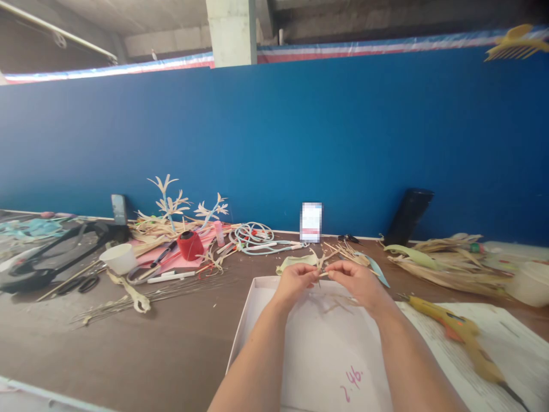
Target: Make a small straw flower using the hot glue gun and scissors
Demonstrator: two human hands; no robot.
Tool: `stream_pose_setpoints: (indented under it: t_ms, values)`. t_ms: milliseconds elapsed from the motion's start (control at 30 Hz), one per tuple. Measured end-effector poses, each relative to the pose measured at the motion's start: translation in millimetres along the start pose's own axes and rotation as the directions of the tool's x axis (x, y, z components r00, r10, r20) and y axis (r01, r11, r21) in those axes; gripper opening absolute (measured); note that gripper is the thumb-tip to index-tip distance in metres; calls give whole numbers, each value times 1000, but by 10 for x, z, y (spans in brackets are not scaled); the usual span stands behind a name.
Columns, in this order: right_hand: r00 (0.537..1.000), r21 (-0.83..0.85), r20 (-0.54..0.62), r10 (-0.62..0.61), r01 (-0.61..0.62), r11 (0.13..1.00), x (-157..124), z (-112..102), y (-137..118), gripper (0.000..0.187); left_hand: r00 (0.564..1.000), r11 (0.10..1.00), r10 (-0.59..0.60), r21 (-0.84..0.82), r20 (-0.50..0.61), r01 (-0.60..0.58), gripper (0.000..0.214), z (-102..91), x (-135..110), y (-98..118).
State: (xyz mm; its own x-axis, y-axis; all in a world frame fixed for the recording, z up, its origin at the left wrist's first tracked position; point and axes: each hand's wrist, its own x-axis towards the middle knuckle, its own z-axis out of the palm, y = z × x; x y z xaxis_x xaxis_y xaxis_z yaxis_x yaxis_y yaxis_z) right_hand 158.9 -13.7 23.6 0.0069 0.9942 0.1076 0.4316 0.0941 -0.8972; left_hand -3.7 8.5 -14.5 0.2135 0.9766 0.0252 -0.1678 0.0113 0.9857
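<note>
Both hands meet over the far end of a shallow white box lid (257,320). My left hand (295,281) and my right hand (358,281) each pinch a thin pale straw strip piece (322,269) held between them, fingers closed on it. Loose straw strips (343,252) lie on the table just behind the hands. Pink writing marks the near part of the lid.
A yellow glue gun (458,332) lies on paper to the right. Dried husks (441,260) are piled at the far right. To the left are a red thread spool (190,245), a white cup (119,257), scissors (81,283), coiled cable (253,236) and straw flowers (169,200). A blue wall stands behind.
</note>
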Motion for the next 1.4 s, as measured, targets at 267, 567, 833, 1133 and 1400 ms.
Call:
stream_pose_setpoints:
  t_ms: [267,567,833,1133,1400]
  values:
    - [999,207,-31,20,-13,978,-5,99,-56,37,999,999,53,-1,3,-53,28,12,-2,5]
    - [999,376,-7,51,-44,926,48,222,41,46,995,994,99,-44,-26,-100,28,14,6,8]
    - [995,333,-84,46,-15,943,68,261,92,37,994,994,99,-49,-35,-101,29,28,3,15]
    - [992,297,-129,-6,45,954,84,232,132,24,996,998,55,-28,-63,-57,27,19,-9,52]
    - [986,299,-154,-65,110,948,55,235,63,33,999,999,39,-36,-31,-40,26,23,-2,39]
